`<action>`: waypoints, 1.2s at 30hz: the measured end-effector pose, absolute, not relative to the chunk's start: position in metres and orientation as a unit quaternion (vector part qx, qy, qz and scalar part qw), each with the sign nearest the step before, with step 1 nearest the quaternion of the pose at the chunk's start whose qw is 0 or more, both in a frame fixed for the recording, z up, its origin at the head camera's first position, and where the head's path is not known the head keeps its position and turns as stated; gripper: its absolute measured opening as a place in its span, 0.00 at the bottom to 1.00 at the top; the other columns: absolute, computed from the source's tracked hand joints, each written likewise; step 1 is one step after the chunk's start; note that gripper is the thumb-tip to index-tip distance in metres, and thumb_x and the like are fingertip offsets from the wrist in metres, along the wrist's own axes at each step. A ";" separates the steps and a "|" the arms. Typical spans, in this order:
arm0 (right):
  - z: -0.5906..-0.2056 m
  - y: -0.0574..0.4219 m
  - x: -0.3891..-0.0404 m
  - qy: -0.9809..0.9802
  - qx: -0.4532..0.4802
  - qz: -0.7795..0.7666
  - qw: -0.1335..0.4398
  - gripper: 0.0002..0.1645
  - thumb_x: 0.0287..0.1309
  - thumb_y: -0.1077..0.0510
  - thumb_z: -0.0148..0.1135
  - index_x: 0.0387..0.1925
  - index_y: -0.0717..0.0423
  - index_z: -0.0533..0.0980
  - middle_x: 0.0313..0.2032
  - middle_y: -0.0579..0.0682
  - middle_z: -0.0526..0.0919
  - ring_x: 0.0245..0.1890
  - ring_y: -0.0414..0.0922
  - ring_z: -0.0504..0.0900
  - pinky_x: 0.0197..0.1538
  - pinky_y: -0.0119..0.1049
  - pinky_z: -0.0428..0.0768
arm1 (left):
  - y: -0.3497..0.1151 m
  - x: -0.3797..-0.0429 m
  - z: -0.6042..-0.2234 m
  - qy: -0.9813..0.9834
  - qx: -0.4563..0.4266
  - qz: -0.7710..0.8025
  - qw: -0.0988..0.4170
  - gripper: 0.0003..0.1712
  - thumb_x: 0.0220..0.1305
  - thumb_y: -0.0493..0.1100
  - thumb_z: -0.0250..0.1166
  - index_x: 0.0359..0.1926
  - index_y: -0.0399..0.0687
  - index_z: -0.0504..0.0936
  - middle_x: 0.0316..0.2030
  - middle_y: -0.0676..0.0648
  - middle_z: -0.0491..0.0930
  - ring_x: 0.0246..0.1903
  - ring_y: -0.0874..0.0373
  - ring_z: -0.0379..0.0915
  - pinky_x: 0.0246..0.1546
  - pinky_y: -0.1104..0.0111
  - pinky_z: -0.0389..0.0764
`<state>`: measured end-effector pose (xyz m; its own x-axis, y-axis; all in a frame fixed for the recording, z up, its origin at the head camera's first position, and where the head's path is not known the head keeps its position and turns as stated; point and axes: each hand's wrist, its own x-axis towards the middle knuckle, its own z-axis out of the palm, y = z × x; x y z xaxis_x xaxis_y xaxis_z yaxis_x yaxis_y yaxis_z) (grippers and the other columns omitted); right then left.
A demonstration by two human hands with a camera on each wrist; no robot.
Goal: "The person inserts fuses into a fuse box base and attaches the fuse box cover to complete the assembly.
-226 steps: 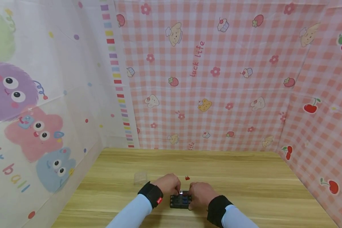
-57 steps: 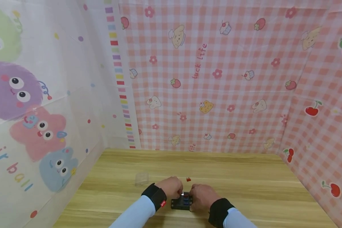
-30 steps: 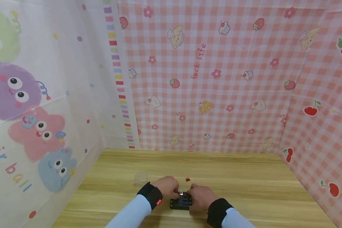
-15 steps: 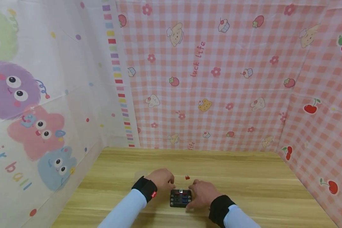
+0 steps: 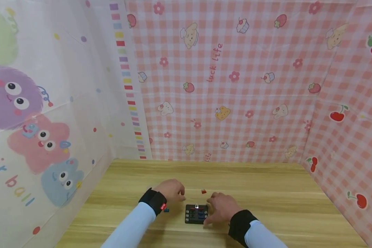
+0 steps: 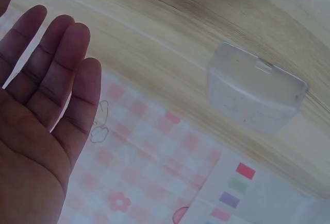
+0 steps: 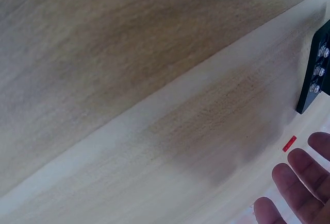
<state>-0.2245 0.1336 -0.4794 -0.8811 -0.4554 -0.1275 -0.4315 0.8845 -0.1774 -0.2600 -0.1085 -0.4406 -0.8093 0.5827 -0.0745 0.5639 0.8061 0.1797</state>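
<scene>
A black fuse block (image 5: pixel 196 219) lies on the table, with blue blade fuses (image 5: pixel 201 215) in its right row and something red near its top by a metal terminal (image 5: pixel 196 206). My left hand (image 5: pixel 170 190) is just beyond the block's upper left, fingers loosely bent; its palm (image 6: pixel 31 147) shows nothing held. Beside the block's right edge is my right hand (image 5: pixel 224 207), thumb and fingers spread; whether the thumb touches the edge I cannot tell. In the right wrist view, the block (image 7: pixel 315 72) shows only partly, near relaxed fingertips (image 7: pixel 289 180).
A loose red blade fuse (image 5: pixel 203 191) lies beyond the block, between the hands. Near the left wristband is a small blue piece (image 5: pixel 166 209). A clear plastic cover (image 6: pixel 255 90) rests on the table, mostly hidden by my left hand in the head view. Patterned cloth (image 5: pixel 229 82) bounds the table.
My left hand has left the block, moving left and away from me. The right hand has loosened at the block's right edge. The small blue piece has come into view.
</scene>
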 end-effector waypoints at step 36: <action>-0.471 0.144 -0.220 0.969 -0.231 -0.066 0.061 0.49 0.39 0.27 0.74 0.55 0.55 0.80 0.52 0.55 0.80 0.50 0.54 0.79 0.53 0.52 0.76 | -0.145 -0.255 -0.455 0.956 0.279 0.066 0.059 0.07 0.54 0.40 0.73 0.35 0.47 0.88 0.27 0.55 0.77 0.28 0.60 0.69 0.36 0.64 0.76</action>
<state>-0.2196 0.1437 -0.4713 -0.8854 -0.4563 -0.0883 -0.4400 0.8842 -0.1567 -0.2546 -0.1452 -0.4550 -0.8375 0.5412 -0.0760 0.5257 0.8357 0.1588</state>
